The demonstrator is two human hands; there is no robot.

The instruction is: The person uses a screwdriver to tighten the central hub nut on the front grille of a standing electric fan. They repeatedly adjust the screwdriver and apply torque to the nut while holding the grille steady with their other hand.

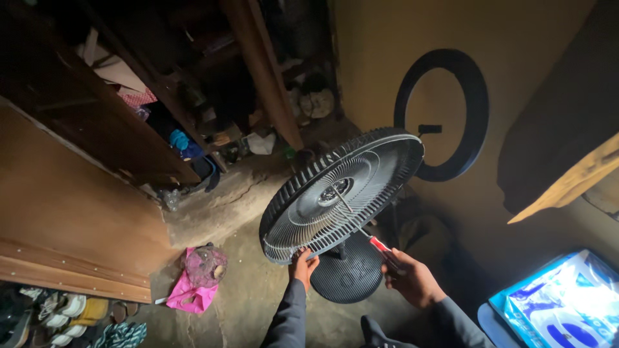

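Black plastic fan guard (342, 193), rear half, tilted face-up on its stand; round base (348, 274) sits on the floor right under it. Left hand (303, 264) pinches the guard's lower rim, fingers closed on the ribs, steadying it. Right hand (412, 280) is wrapped tight around a red-handled screwdriver (380, 248), shaft angled up toward the motor hub (335, 190) at the guard's centre. Looks like work on the hub fastening is the step in hand; tip contact with the hub I can't confirm. Next move would call for a squarely seated tip and a firm hold on the rim. Behind the guard, a black ring (477, 116) leans on the wall. Left of the guard on the floor: pink bag (193, 283), and a wooden shelf unit (97, 116) beyond.
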